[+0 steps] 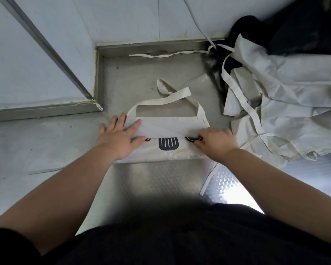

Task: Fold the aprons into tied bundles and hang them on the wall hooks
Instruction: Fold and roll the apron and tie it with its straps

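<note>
A cream apron [168, 152] with a dark print lay flat at the middle of the steel bench [151, 69], top edge folded over, its neck loop [168, 100] trailing toward the bench's back. A crumpled heap of aprons [285, 104], pale with tangled straps, sat at the bench's right end.

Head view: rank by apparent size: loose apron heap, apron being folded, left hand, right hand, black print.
1. loose apron heap, cut off by the frame's right edge
2. apron being folded
3. left hand and right hand: alike, not ranked; the left lies flat, the right is curled
4. black print
</note>
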`<state>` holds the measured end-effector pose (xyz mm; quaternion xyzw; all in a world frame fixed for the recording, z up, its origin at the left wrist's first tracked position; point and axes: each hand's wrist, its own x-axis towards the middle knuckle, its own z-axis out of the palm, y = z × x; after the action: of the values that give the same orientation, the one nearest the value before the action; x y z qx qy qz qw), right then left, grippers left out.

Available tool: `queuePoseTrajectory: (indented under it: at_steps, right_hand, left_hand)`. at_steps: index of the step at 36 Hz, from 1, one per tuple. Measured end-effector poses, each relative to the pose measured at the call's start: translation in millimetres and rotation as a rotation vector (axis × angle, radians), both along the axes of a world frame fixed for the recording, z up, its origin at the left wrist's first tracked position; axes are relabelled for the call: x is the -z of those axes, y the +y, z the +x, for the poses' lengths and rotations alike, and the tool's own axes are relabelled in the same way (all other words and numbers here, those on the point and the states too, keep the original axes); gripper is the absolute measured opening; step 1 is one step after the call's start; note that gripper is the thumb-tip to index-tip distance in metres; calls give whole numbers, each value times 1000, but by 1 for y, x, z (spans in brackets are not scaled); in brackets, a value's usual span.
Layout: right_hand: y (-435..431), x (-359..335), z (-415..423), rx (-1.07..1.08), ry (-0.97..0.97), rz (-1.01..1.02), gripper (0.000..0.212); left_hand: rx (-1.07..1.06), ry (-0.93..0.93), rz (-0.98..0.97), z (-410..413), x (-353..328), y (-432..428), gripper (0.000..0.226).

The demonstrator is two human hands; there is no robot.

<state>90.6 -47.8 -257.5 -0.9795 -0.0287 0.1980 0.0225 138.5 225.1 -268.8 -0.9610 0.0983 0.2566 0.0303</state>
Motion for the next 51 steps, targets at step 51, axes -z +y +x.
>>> queuePoseTrajectory:
  at_steps: [51]
  right_hand:
    - [25, 23, 20, -31, 82, 17, 69]
  left_hand:
    - [138, -159, -107, -15, 27, -27, 61]
